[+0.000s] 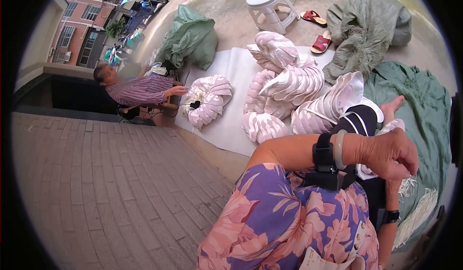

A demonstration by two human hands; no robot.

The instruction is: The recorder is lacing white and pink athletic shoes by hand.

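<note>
My left hand (391,154) is curled closed over my lap, its fingers bent downward; what they hold, if anything, is hidden. A black strap with a small device and a pale bangle circle that wrist. My right hand is mostly hidden behind the left one; only its wrist with a black band (389,216) shows clearly. A white and pink fabric piece (367,171) lies under my left hand. White cords (420,216) hang in a bunch beside my right wrist. Bundles of overlapping pink and white curved pieces (296,84) lie just past my left forearm.
Another person (137,87) in a striped shirt reaches toward a pink and white bundle (208,99). Around the white sheet (226,62) are a green sack (189,38), a white stool (271,7), red slippers (321,42) and a grey-green sack (366,29). Green cloth (415,96) spreads at right.
</note>
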